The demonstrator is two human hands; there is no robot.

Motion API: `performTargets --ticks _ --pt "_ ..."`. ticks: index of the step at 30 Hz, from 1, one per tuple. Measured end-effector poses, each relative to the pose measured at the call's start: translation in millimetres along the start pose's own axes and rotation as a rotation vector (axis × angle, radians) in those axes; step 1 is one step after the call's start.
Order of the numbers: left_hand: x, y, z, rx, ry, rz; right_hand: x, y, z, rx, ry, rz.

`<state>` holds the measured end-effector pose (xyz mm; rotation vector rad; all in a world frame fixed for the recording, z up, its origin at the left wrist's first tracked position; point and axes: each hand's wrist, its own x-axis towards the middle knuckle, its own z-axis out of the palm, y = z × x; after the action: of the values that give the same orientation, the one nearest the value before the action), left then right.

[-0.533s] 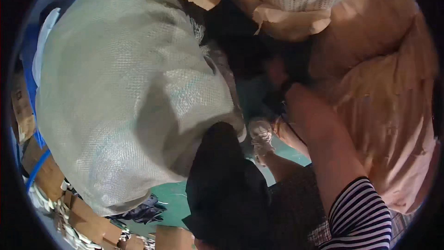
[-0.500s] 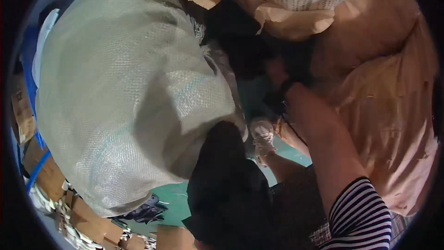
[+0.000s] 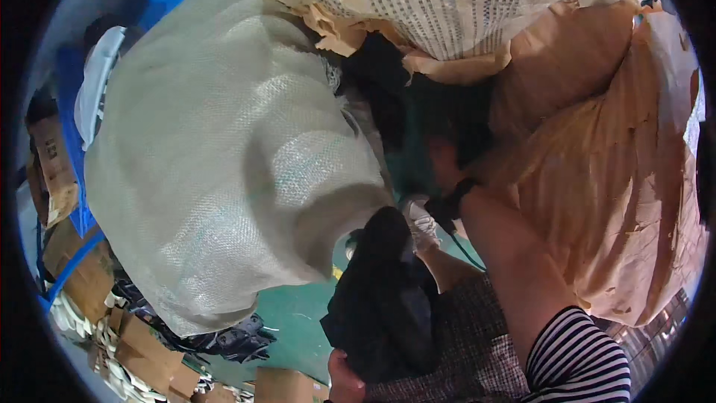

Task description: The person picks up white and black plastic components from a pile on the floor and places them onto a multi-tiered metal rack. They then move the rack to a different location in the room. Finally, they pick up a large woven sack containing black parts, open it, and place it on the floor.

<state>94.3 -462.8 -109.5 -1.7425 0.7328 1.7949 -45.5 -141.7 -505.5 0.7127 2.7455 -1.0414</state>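
A large stuffed white woven sack point(image 3: 224, 149) fills the left half. Against its near right edge hangs a limp black cloth piece point(image 3: 384, 310). My left hand point(image 3: 346, 379) shows at the cloth's lower left edge, its fingers curled on it. From the lower right my bare right forearm reaches into the dark gap between the bundles, a black band point(image 3: 455, 198) round the wrist. Deep shadow covers my right hand point(image 3: 444, 158), and its fingers cannot be made out. Beyond it in the gap lies dark material point(image 3: 382, 93).
Brown paper-wrapped bundles point(image 3: 604, 179) crowd the right, and a checked woven sack point(image 3: 447, 7) overhangs the far side. Green floor point(image 3: 294, 313) shows below. Cardboard boxes point(image 3: 145, 351), white pieces and a dark plastic heap point(image 3: 242, 339) lie at lower left.
My right hand has drawn back a little toward me within the gap. My left hand has come further into view beside the black cloth, and the whole view has shifted slightly.
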Motion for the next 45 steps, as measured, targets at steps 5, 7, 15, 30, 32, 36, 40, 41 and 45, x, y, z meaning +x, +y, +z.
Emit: performTargets --ticks 5,7,15,30,32,36,40,41,45 --pt "-3.1 15.2 23.2 0.131 0.079 0.047 -0.5 14.9 60.7 0.123 0.012 0.29" --pt "4.0 17.3 14.9 0.094 0.11 0.064 7.1 1.1 89.5 -0.138 0.117 0.388" --pt "-9.4 4.1 7.0 0.037 0.074 0.042 8.2 -91.0 -69.9 1.083 -0.097 0.483" --pt "-172.5 35.9 -9.4 -0.176 -0.287 0.316 -152.3 -301.5 -421.0 1.845 -0.125 0.536" --pt "-213.4 49.5 1.8 -0.189 -0.376 0.409 -160.0 -316.1 -446.5 1.887 -0.106 0.476" --pt "-267.8 72.9 -3.9 -0.162 -0.477 0.514 -175.2 -369.7 -514.0 1.869 -0.148 0.409" --pt "-316.5 93.6 5.1 -0.19 -0.533 0.666 -186.2 -418.7 -578.8 1.502 -0.096 -0.056" --pt "-325.4 96.9 5.6 -0.201 -0.525 0.724 -198.2 -441.3 -599.1 1.382 0.03 -0.112" --pt "-349.0 109.5 -0.6 -0.217 -0.649 0.748 -256.6 -501.5 -666.3 0.744 0.545 -0.318"
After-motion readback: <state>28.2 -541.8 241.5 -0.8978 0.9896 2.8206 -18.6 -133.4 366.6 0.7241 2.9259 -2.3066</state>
